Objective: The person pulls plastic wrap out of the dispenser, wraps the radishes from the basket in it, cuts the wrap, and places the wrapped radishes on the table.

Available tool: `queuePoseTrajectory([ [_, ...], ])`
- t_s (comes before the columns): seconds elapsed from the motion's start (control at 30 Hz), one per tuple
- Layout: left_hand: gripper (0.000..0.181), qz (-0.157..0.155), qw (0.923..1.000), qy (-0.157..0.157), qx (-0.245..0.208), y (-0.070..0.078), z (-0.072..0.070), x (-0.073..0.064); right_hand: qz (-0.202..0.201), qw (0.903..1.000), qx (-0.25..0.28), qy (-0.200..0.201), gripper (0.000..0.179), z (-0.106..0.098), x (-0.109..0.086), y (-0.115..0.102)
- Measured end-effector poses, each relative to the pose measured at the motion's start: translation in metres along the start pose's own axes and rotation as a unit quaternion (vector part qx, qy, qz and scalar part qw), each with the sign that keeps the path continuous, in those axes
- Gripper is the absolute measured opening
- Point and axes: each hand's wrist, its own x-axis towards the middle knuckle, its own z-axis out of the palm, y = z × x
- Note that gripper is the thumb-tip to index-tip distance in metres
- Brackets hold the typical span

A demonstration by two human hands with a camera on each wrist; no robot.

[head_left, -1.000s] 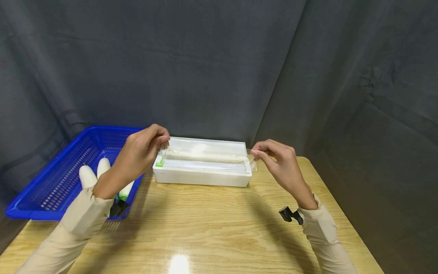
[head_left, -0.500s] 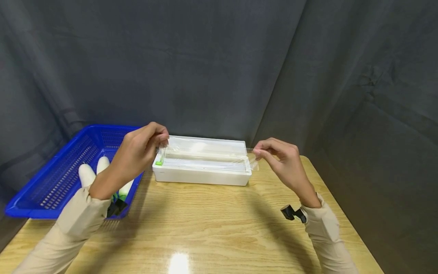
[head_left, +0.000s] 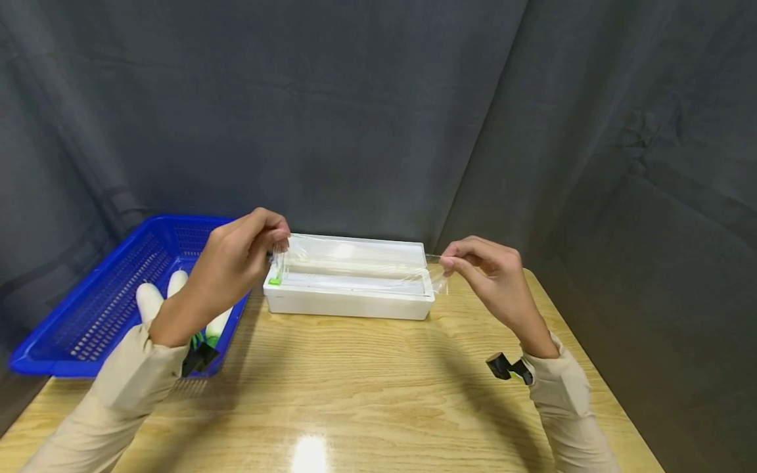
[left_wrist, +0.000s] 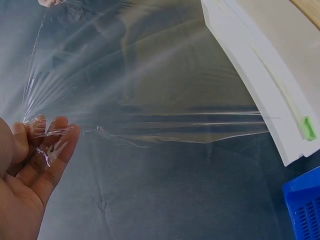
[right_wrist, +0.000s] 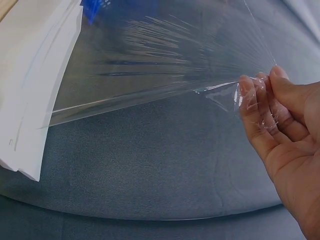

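A sheet of clear plastic wrap (left_wrist: 150,75) stretches between my two hands and runs back to a long white wrap dispenser box (head_left: 349,305). My left hand (head_left: 239,253) pinches one corner between thumb and fingers, above the box's left end. At the other corner, my right hand (head_left: 487,272) pinches the film just past the box's right end. Creases fan out from both grips in the wrist views. The box has a small green slider (left_wrist: 308,128) at its left end, and its lid stands raised at the back.
Left of the box is a blue plastic basket (head_left: 35,358) holding white radishes (head_left: 149,301), partly hidden by my left forearm. A wooden table (head_left: 355,387) lies beneath everything. Dark grey curtains (head_left: 378,118) hang close behind and to the right.
My hands have moved slightly apart and a little upward, the right one outward to the right, pulling the wrap tauter. Box and basket stay in place.
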Motion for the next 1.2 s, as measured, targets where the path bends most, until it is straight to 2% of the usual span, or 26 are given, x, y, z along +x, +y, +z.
queuePoseTrajectory([
  [0.43,0.02,0.003,1.0,0.008,0.0,0.004,-0.002,0.004,-0.012,0.9994,0.031,0.002,0.014,-0.003,-0.001,-0.004],
  [0.73,0.023,0.015,0.9997,0.019,0.002,0.006,-0.002,0.006,-0.047,0.9964,0.071,0.006,0.02,-0.005,0.0,-0.004],
  [0.83,0.019,0.02,0.9996,0.02,0.0,0.006,-0.003,0.007,-0.053,0.9952,0.082,0.005,0.022,-0.005,0.001,-0.005],
  [0.93,0.002,0.022,0.9996,0.016,-0.006,0.007,-0.005,0.007,-0.054,0.995,0.084,0.003,0.022,-0.006,0.001,-0.007],
  [1.07,0.02,0.013,0.9998,0.008,-0.008,0.008,-0.006,0.006,-0.052,0.9936,0.1,-0.002,0.02,-0.006,0.0,-0.009],
  [1.2,0.028,0.006,1.0,0.008,0.0,0.009,-0.008,0.005,-0.055,0.9912,0.12,-0.007,0.015,-0.007,-0.001,-0.012],
])
